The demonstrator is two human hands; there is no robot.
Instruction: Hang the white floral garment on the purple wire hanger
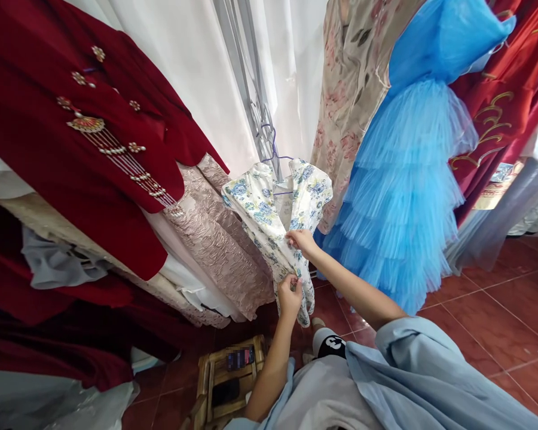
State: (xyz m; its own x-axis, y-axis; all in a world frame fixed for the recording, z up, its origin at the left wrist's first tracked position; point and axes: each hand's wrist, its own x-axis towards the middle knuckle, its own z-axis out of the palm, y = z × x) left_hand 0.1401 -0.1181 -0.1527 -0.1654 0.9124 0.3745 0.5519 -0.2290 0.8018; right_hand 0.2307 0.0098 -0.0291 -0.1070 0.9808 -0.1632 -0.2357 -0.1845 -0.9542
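Observation:
A white dress with blue flowers (pixel 264 210) hangs in front of me on a purple wire hanger (pixel 274 146). Its neckline forms an open V. My right hand (pixel 301 240) pinches the front of the dress just below the V. Lower down, my left hand (pixel 290 292) is closed on the fabric near the waist, fingertips together. The dress's lower part drops behind my left hand and wrist, partly hidden.
On the left hang a dark red jacket (pixel 130 77) with beaded ornaments and a pink textured skirt (pixel 224 239). To the right are a floral beige dress (pixel 345 89) and a blue tiered gown (pixel 399 179). A wooden stool (pixel 233 388) stands on the red tiled floor (pixel 497 310).

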